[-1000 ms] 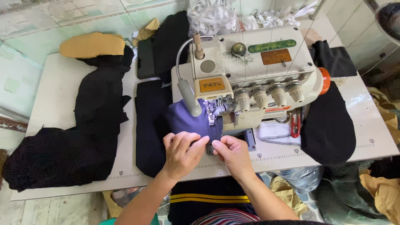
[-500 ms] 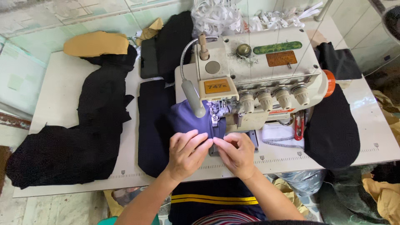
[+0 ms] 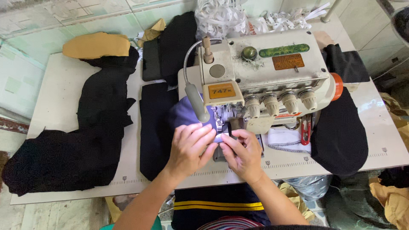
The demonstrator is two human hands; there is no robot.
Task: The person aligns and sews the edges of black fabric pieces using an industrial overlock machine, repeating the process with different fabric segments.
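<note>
Navy fabric (image 3: 187, 114) lies pressed flat under the left hand (image 3: 191, 142); right hand (image 3: 243, 153) pinches its edge beside the sewing machine (image 3: 264, 81)

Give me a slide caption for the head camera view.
Left hand and right hand press dark blue fabric under a cream overlock sewing machine.

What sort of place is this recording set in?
Probably a small garment sewing workshop: an industrial overlock machine on a white worktable, heaps of cut black fabric, and both hands at its needle.
</note>
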